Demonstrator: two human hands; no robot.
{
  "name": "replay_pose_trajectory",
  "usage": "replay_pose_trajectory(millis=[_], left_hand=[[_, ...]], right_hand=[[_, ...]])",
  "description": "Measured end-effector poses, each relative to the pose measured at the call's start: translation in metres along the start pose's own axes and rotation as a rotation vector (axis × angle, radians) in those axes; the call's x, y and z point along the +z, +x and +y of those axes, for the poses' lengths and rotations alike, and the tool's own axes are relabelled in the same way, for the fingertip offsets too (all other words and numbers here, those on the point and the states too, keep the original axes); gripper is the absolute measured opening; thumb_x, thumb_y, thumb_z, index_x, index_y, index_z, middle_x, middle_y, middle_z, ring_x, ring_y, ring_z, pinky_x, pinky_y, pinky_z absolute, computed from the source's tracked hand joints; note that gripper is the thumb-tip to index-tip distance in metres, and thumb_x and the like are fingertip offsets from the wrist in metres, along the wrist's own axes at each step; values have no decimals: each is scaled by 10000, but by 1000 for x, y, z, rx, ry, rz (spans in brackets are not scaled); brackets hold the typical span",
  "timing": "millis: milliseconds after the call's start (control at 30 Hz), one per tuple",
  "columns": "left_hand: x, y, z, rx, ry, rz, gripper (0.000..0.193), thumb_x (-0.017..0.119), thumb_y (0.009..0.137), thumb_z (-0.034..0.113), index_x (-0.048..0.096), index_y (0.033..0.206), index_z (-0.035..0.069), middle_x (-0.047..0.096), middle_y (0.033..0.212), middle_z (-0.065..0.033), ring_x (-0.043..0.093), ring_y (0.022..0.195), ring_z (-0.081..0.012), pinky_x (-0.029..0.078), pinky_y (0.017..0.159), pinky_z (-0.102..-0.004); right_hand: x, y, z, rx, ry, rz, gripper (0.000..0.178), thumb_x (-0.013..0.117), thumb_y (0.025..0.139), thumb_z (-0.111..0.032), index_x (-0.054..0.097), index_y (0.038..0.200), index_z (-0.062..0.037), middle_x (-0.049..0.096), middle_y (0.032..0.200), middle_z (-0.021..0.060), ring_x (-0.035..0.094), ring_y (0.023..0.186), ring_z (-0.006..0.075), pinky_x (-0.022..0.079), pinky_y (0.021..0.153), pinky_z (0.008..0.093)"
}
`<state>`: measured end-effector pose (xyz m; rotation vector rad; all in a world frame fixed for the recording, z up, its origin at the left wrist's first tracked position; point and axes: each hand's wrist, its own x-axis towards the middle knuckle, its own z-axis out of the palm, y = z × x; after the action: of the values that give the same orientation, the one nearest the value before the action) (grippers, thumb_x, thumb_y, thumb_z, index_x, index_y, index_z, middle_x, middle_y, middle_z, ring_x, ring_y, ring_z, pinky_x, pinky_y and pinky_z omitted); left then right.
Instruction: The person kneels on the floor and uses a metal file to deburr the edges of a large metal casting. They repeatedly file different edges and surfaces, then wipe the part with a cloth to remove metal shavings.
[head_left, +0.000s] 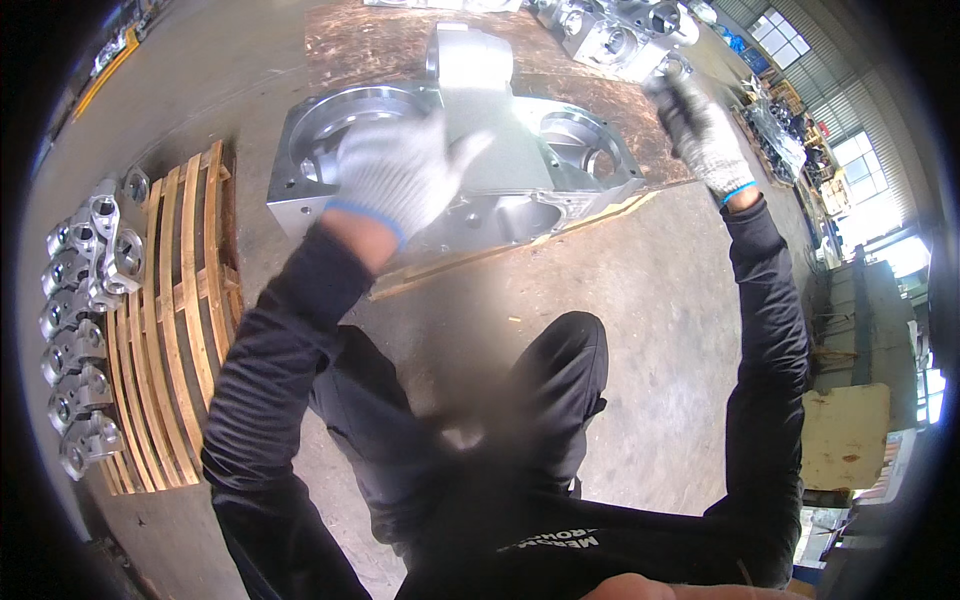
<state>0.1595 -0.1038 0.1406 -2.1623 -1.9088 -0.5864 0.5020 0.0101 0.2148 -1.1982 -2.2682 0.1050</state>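
Note:
A large machined metal casting lies in front of me, with a round bore at each end and a raised cylindrical neck at its far side. My left hand, in a white knit glove with a blue cuff, is over the casting beside the left bore. Its fingers are blurred, but the thumb stands apart and nothing shows in it. Off the casting's right end, my right hand is raised in a matching glove. Its darkened fingers are curled; motion blur hides what they hold.
Beneath the casting is a worn brown board. More metal castings sit at the far right. To my left, a slatted wooden pallet stands beside a row of smaller castings. A cream-coloured panel is at the right.

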Motion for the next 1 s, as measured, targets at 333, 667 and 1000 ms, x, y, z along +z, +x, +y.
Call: replay_pose_trajectory(millis=[333, 667, 1000], left_hand=[[15, -18, -4, -62, -101, 61, 579, 499, 1029, 584, 745, 844, 93, 690, 661, -164, 719, 633, -340, 588, 615, -454], [14, -18, 2, -74, -12, 42, 565, 495, 1028, 591, 716, 830, 111, 680, 659, -171, 702, 613, -356, 562, 583, -480], [10, -17, 9, -127, 35, -26, 547, 483, 1031, 569, 712, 949, 80, 724, 827, -217, 719, 793, -411, 533, 792, -542]], right_hand=[[69, 39, -5, -226, -795, -466, 373, 721, 818, -274, 761, 1159, -128, 758, 1046, 161, 732, 997, 343, 579, 886, 436], [63, 29, -10, -215, -746, -443, 358, 660, 916, -397, 776, 1088, -105, 739, 971, 178, 714, 951, 377, 567, 851, 469], [49, 28, -20, -95, -628, -441, 191, 700, 814, -200, 808, 948, -116, 769, 961, 145, 754, 898, 343, 606, 802, 442]])
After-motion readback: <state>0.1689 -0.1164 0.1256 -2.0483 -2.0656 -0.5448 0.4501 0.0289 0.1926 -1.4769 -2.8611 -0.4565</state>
